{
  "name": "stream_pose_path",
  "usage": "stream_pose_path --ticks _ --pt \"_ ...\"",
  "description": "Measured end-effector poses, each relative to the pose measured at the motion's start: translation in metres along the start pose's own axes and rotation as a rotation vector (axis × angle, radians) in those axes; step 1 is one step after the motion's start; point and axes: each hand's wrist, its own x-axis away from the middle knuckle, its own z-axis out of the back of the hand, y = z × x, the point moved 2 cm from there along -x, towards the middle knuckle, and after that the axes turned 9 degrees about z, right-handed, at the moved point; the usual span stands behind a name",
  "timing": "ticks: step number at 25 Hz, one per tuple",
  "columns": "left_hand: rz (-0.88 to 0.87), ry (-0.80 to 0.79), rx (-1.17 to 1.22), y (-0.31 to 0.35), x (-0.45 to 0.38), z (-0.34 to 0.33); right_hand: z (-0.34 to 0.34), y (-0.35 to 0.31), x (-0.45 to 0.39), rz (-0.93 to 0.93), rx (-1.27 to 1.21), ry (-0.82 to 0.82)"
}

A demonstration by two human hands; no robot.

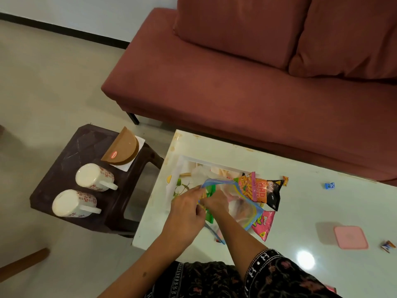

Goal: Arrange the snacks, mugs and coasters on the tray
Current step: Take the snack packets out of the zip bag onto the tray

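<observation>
From the head camera, both hands are working together over the tray (pixel 182 164), which is lying on the white table (pixel 300 201) near its left end. The left hand (pixel 189 214) is pinching the blue-edged mouth of a clear zip bag (pixel 240 203) between thumb and fingers; the right hand (pixel 217 201) is closing its fingers on the same edge, just beside the left. What is inside the bag is hard to make out, apart from something green near the hands.

Two snack packets are already lying at the tray's right side: an orange-and-black packet (pixel 261 190) and a pink packet (pixel 263 225), both partly under the bag. Whether they are sitting fully on the tray cannot be told.

The two mugs (pixel 86 190) are standing upside down on the dark stool (pixel 64 168) to the left, well apart from the tray, with a brown half-round holder (pixel 122 148) beside them that probably contains the coasters. Small wrapped sweets (pixel 329 185) and a pink lid (pixel 351 237) are lying loose on the table to the right.

By my judgement the task is sitting at an early stage: snacks are being handled, while mugs and coasters are not yet moved.
</observation>
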Motion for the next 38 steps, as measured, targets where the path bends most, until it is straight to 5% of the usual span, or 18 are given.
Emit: stream_pose_path --ticks 9,19,23,32,38 --pt "0.032 0.126 -0.044 -0.009 -0.002 0.006 0.061 -0.038 0.085 0.43 0.255 0.248" --pt "0.26 0.236 -0.079 -0.033 -0.002 0.036 0.202 0.009 0.155 0.365 -0.677 0.126" --pt "0.304 0.281 -0.035 -0.044 0.002 0.048 0.188 0.035 0.11 0.239 -0.803 0.257" --pt "0.325 0.306 -0.009 -0.046 0.017 0.054 0.073 0.076 0.005 0.024 -0.423 0.24" --pt "0.314 0.298 0.025 -0.044 0.025 0.051 0.055 0.105 -0.023 -0.038 -0.313 0.261"
